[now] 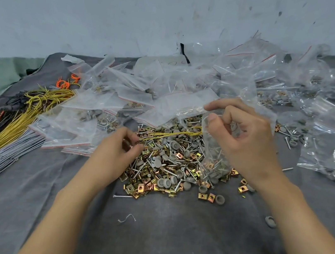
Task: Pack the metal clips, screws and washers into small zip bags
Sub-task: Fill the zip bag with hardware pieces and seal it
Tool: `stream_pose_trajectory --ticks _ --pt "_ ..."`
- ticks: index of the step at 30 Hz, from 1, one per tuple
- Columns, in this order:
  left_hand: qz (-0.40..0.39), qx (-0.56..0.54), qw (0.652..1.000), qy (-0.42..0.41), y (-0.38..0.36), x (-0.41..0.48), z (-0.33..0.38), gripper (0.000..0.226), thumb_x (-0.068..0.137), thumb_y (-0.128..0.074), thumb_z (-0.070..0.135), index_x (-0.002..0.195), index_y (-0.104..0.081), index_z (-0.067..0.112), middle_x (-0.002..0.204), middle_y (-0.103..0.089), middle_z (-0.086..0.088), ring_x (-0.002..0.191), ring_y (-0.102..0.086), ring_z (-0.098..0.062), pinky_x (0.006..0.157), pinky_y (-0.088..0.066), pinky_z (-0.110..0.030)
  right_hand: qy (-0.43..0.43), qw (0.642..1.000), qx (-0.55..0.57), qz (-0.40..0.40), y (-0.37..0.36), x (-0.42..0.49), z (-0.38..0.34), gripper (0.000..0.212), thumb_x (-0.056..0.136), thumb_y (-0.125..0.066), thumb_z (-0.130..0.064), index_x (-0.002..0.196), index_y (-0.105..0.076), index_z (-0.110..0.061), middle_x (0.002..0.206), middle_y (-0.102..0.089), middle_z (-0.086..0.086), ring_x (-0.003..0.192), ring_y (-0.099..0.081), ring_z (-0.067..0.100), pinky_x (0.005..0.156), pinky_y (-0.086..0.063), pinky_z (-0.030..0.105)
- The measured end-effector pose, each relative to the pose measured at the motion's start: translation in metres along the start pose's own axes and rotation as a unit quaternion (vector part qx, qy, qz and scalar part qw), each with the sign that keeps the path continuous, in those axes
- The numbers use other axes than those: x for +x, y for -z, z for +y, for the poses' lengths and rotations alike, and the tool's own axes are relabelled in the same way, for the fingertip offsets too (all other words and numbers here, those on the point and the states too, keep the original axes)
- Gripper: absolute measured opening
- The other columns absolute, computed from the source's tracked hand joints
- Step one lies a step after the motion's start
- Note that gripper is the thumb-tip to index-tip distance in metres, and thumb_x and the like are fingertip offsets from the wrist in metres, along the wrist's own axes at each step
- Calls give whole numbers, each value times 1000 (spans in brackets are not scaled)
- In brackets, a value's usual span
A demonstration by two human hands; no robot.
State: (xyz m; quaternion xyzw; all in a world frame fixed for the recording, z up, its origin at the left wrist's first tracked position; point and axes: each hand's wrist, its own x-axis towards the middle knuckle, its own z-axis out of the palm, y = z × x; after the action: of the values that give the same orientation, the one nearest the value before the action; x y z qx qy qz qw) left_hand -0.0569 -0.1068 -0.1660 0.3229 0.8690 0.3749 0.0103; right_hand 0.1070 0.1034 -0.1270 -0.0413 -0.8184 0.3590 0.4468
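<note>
Grey cloth [167,235] bears a heap of clips, screws and washers [167,164] — right hand [246,143] pinches a part-filled zip bag [213,160] over it; left hand [112,157] curls beside, grip's contents indiscernible.

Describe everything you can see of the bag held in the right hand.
The zip bag is small, clear, crinkled soft plastic. It hangs mouth up from the right hand, which pinches its top. Its lower part holds silver screws and grey round washers. Its bottom reaches the hardware pile; whether it touches cannot be told.
</note>
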Motion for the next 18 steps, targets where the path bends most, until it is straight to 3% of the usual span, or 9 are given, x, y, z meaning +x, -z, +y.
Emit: stream_pose_trajectory --ticks 3,5,6,8,10,13,15,18 --pt "16 -164 986 -15 -2 -4 26 15 87 -73 34 83 -59 32 73 -65 14 66 -58 -4 61 -46 -18 -53 996 50 -50 -6 -1 2 40 96 -64 -22 64 -42 -12 74 -67 2 84 -72 21 67 -57 31" --pt "10 -237 971 -37 -7 -6 44 14 86 -74 29 84 -60 28 67 -60 16 63 -54 1 57 -42 -13 -60 995 33 -78 -12 0 1 40 97 -63 -31 67 -39 -21 65 -54 10 64 -68 24 52 -43 16" --pt "10 -260 964 -45 -9 -6 51 14 86 -74 27 85 -61 26 67 -58 16 64 -53 -1 59 -42 -14 -61 994 11 -91 -14 1 0 38 96 -62 -38 69 -39 -25 66 -53 8 59 -63 23 51 -39 16" --pt "16 -282 958 -59 -13 -4 62 12 87 -74 25 87 -61 24 67 -57 15 66 -53 -3 61 -42 -17 -74 990 -11 -122 -19 2 0 26 96 -62 -47 79 -46 -33 70 -63 -2 59 -61 18 55 -44 25" --pt "28 -278 957 -77 -16 -3 68 11 89 -73 28 86 -62 28 68 -62 15 65 -55 -2 60 -43 -16 -86 985 -12 -150 -20 4 0 13 96 -59 -54 100 -53 -43 76 -72 0 64 -66 15 66 -52 33" --pt "57 -228 964 -120 -20 -4 75 9 90 -70 38 90 -62 34 83 -68 14 69 -60 -1 60 -46 -15 -81 983 -34 -158 -20 4 3 35 94 -50 -66 119 -60 -44 88 -75 -1 75 -71 12 76 -55 38" --pt "86 -189 966 -154 -22 -5 78 8 91 -68 40 92 -60 37 91 -67 17 78 -62 -2 64 -45 -12 -85 985 -35 -145 -19 4 1 43 94 -49 -66 118 -66 -36 92 -75 -8 80 -70 8 78 -55 38" --pt "110 -136 966 -191 -22 -5 77 9 93 -66 34 94 -57 36 98 -65 21 90 -62 -1 72 -42 -8 -91 986 -38 -132 -19 3 0 35 96 -53 -58 113 -70 -32 87 -73 -13 78 -68 2 76 -55 34"
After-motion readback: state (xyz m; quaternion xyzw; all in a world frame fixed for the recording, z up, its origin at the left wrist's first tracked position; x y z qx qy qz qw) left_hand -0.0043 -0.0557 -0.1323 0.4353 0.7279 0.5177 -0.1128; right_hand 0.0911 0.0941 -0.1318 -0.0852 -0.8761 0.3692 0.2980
